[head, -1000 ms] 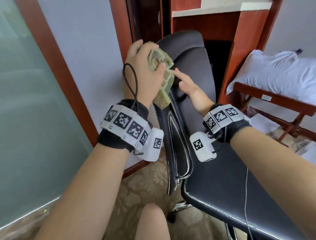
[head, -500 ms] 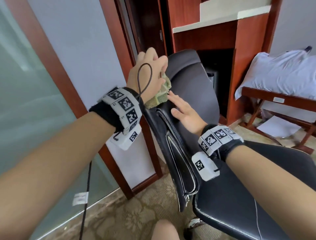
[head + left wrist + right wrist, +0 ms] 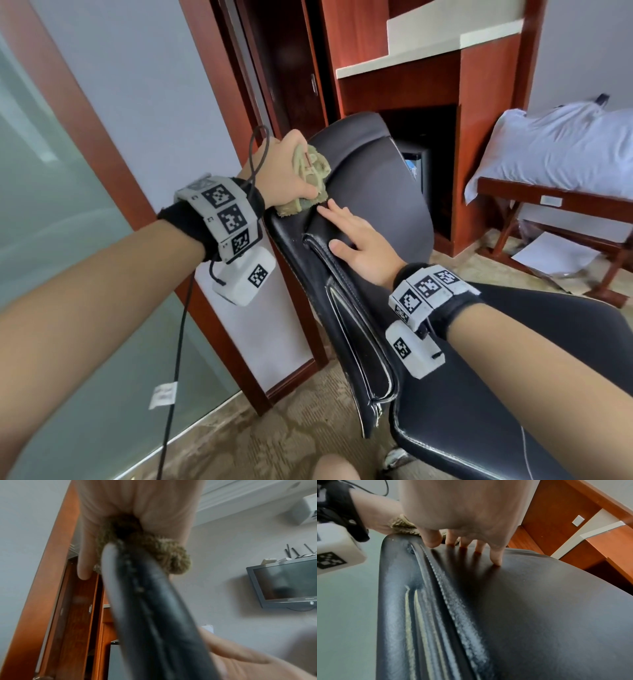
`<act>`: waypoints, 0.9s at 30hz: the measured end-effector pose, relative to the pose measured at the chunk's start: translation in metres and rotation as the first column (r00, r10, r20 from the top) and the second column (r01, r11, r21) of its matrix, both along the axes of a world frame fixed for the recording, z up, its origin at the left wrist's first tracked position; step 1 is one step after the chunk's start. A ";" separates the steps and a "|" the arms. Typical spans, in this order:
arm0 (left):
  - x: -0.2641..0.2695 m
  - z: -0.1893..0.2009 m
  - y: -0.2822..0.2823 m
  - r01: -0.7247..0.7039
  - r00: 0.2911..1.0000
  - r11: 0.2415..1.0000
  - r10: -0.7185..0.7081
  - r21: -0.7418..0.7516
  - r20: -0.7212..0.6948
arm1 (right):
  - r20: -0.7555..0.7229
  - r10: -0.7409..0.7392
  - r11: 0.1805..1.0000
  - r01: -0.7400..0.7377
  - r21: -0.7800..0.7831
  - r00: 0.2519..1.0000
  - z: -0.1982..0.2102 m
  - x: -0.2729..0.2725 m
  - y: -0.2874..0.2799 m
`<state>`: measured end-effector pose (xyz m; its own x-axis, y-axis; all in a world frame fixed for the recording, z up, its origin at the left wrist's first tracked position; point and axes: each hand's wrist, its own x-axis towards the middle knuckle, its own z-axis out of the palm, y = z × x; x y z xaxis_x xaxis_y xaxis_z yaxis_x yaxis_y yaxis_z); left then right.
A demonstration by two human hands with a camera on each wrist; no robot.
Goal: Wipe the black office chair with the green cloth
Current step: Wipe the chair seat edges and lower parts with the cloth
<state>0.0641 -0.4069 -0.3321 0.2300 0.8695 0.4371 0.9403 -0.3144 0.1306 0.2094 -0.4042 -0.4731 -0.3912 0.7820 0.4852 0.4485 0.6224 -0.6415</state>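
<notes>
The black office chair (image 3: 376,192) stands in front of me, its backrest edge running up the middle and its seat (image 3: 513,394) at lower right. My left hand (image 3: 291,174) grips the bunched green cloth (image 3: 313,171) and presses it onto the left edge of the backrest. In the left wrist view the cloth (image 3: 164,555) wraps over the chair edge (image 3: 154,608) under my fingers. My right hand (image 3: 356,236) lies flat with straight fingers on the front of the backrest, just below the cloth; its fingertips (image 3: 495,559) touch the leather (image 3: 539,615).
A red-brown door frame (image 3: 219,171) and grey wall stand just left of the chair. A wooden cabinet (image 3: 479,120) is behind it. A wooden rack (image 3: 561,205) with a white pillow (image 3: 561,154) sits at right. A cable (image 3: 174,377) hangs from my left wrist over patterned carpet (image 3: 274,438).
My left hand has carried the cloth down onto the backrest's left edge. My right hand has let go of the cloth and settled flat on the backrest. The view has shifted.
</notes>
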 end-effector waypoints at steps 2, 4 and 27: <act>0.000 0.003 0.003 0.017 0.999 1.000 -0.017 -0.009 0.040 | 0.000 0.001 1.000 -0.001 0.002 1.000 0.000 0.000 0.000; 0.000 0.004 0.004 0.026 0.999 0.999 -0.024 -0.048 0.048 | 0.004 0.004 1.000 -0.004 -0.004 1.000 0.000 0.000 0.001; -0.012 -0.002 -0.013 0.006 0.963 0.998 0.012 -0.065 0.270 | -0.059 0.017 0.997 -0.021 -0.076 0.998 0.001 0.000 -0.003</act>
